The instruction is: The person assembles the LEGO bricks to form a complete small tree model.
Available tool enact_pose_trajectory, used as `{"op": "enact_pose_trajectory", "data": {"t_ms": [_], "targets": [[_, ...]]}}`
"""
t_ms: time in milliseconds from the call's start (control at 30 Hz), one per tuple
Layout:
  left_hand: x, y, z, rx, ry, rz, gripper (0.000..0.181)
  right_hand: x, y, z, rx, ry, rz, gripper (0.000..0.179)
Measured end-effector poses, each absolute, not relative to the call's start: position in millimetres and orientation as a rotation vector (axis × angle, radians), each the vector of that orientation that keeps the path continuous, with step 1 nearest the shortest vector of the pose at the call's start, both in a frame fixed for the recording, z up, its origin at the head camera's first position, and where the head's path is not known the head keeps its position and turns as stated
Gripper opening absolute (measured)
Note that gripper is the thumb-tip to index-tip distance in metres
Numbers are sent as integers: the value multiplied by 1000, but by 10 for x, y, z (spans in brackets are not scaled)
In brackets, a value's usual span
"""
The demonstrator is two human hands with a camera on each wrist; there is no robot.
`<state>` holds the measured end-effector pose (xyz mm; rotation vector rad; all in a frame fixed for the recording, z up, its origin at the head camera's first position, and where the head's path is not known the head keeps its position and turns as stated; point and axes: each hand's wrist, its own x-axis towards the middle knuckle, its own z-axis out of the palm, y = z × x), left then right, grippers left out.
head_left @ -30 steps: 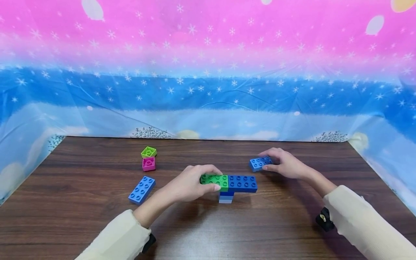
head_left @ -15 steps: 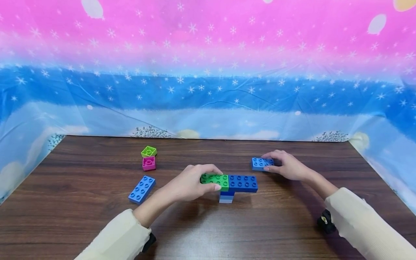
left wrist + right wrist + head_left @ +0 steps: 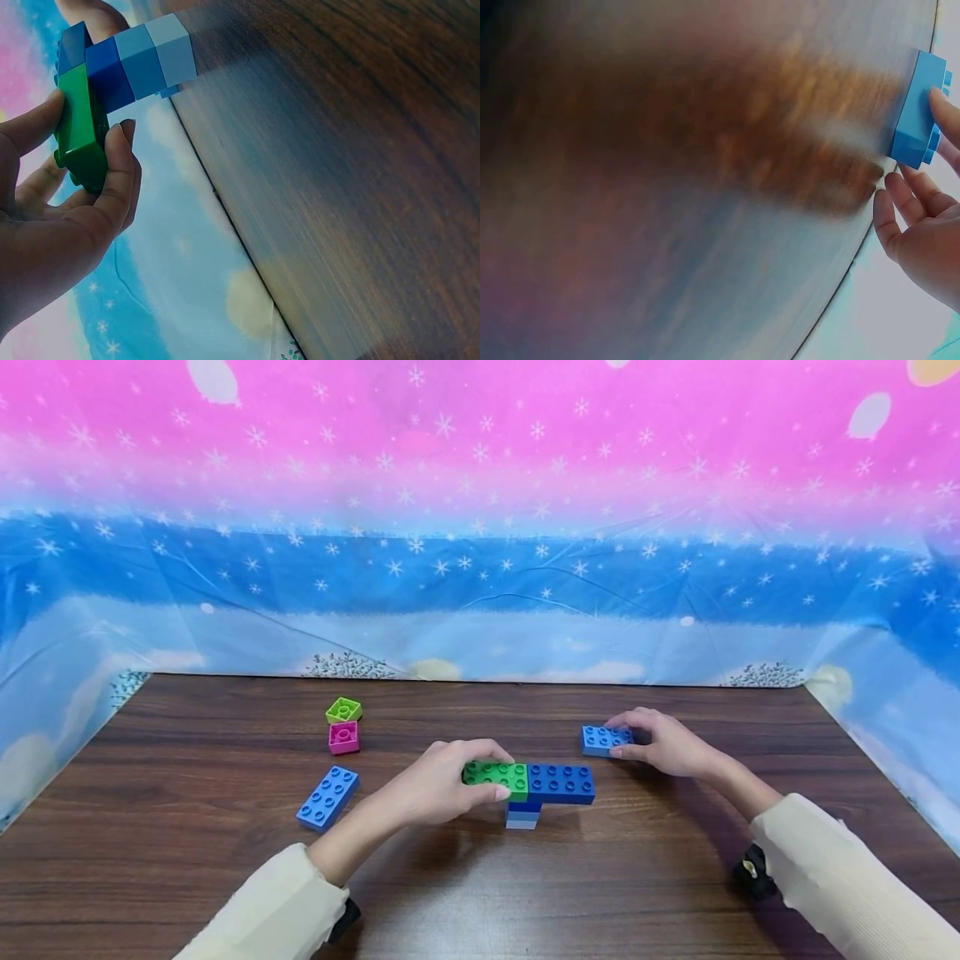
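My left hand (image 3: 438,783) grips the green brick (image 3: 496,779), thumb on the near side and fingers on the far side. That brick sits end to end with a dark blue brick (image 3: 561,783), both on top of a short stem of stacked blue bricks (image 3: 522,817). In the left wrist view the stem (image 3: 140,61) has several shades, from dark blue to pale blue. Farther back on the right, my right hand (image 3: 667,745) pinches one end of a lighter blue brick (image 3: 600,740), studs up, at the table. The right wrist view shows the thumb on this blue brick (image 3: 919,112).
Left of my left hand lies another light blue brick (image 3: 327,799), studs up. Behind it, a pink brick (image 3: 344,737) and a lime green brick (image 3: 343,709) lie with hollow sides up. A patterned cloth (image 3: 480,568) rises along the back edge of the wooden table (image 3: 450,902).
My right hand has shifted slightly right and nearer, turning the light blue brick until its long side runs roughly left to right. My left hand and the built piece stay put.
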<state>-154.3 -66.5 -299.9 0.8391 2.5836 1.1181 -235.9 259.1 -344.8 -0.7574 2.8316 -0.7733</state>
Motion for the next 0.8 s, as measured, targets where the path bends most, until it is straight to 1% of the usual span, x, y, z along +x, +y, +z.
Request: {"op": "enact_pose_trajectory", "data": {"t_ms": [367,800], "targets": [[-1538,-661,-3006,826,2585,1121,27,-2358,2586,-3455,-751,2820,-775,41],[-1547,-663,-3017,848,2593,1112,27,-2371,2598,-3457,-742,2806,-783,40]]}}
